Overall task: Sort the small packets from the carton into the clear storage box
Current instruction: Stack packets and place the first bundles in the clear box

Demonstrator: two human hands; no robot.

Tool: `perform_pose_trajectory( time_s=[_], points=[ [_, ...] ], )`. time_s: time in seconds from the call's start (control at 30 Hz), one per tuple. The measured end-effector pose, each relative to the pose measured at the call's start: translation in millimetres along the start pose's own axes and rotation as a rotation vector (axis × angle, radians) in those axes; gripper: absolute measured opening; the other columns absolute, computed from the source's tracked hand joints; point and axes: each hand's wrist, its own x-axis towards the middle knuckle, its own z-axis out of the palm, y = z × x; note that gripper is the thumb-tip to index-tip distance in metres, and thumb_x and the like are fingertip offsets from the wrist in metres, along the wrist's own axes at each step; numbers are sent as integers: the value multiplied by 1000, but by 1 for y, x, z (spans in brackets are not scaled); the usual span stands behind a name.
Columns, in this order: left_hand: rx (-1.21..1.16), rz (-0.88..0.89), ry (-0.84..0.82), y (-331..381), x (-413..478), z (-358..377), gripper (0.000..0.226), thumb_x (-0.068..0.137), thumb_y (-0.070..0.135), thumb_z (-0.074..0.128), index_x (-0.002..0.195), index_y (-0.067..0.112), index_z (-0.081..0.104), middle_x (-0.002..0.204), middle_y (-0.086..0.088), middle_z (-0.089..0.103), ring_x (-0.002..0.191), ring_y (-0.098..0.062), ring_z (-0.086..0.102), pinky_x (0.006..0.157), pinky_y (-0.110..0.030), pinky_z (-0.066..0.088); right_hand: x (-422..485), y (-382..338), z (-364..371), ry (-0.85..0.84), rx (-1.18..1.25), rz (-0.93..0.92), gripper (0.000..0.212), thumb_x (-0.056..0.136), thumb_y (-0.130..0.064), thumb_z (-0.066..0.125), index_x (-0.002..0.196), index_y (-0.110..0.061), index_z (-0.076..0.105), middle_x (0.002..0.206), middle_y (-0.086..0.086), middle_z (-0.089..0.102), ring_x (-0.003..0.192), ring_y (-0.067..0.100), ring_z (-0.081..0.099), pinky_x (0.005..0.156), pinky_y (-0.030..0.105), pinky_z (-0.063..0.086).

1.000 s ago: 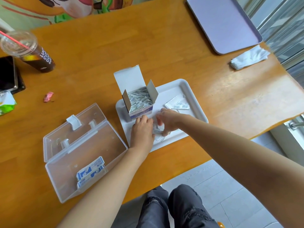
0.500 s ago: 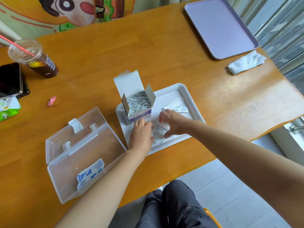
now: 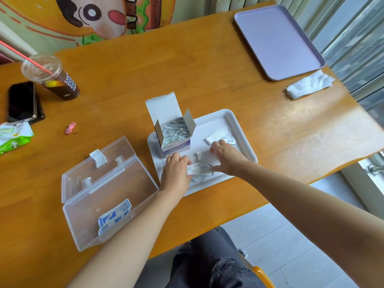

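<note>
Left hand (image 3: 176, 169) palm down over left end of loose packets (image 3: 200, 170), fingers curled; cannot tell if pinching or only pressing, grip hidden under palm. Right hand (image 3: 225, 157) spread fairly flat, fingers straight, thumb tip touching right end of same pile, gripping nothing. Probably herding the pile from both sides to square it into one stack before a lift. Pile lying on white tray (image 3: 241, 132), likely used to stop strays sliding across the counter (image 3: 197, 65). Flat white packets (image 3: 218, 135) also on tray, just beyond right hand. Carton (image 3: 176, 145) upright on tray just behind left hand, flaps open, packed with small packets. Clear storage box (image 3: 83, 215) on counter left of tray, lid hinged back for free access; only a few blue-and-white packets (image 3: 115, 217) inside, at near end. Judged early in the sort.
</note>
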Motion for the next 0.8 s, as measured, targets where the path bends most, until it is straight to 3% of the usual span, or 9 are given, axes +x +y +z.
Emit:
perform_pose_trajectory(
  time_s=[0.2,0.3,0.5,0.6,0.8],
  points=[
    [-21,-33,-24,3,-2,-3,36,86,17,68,121,20,56,121,-1,49,118,-20,43,94,-27,39,-1,3,-5,-36,53,25,25,79,-21,65,100,-11,56,101,5,58,91,25,57,78,38,50],
    [-33,-53,-25,2,-2,-6,39,86,18,68,123,19,55,123,-2,49,120,-20,42,96,-26,37,4,9,-10,17,94,61,10,79,-13,59,85,-5,62,82,7,61,78,27,58,63,34,46],
    [-32,-78,-64,2,2,-10,40,86,18,67,124,20,54,124,-2,48,120,-19,41,97,-28,40,15,15,-28,58,253,39,13,87,-27,65,84,-15,70,71,-5,62,66,13,58,57,23,44],
    [0,-80,-72,5,6,-11,42,85,22,69,124,22,54,124,-1,47,121,-20,41,97,-29,40,21,16,-32,43,265,19,11,85,-22,65,89,-13,70,79,-2,66,75,17,63,66,29,52],
    [19,-90,-79,2,7,-11,36,85,23,69,119,23,57,120,1,50,118,-18,42,92,-29,42,25,17,-31,91,261,-100,10,86,-18,66,88,-10,71,77,-5,60,69,13,56,65,26,46]
  ],
)
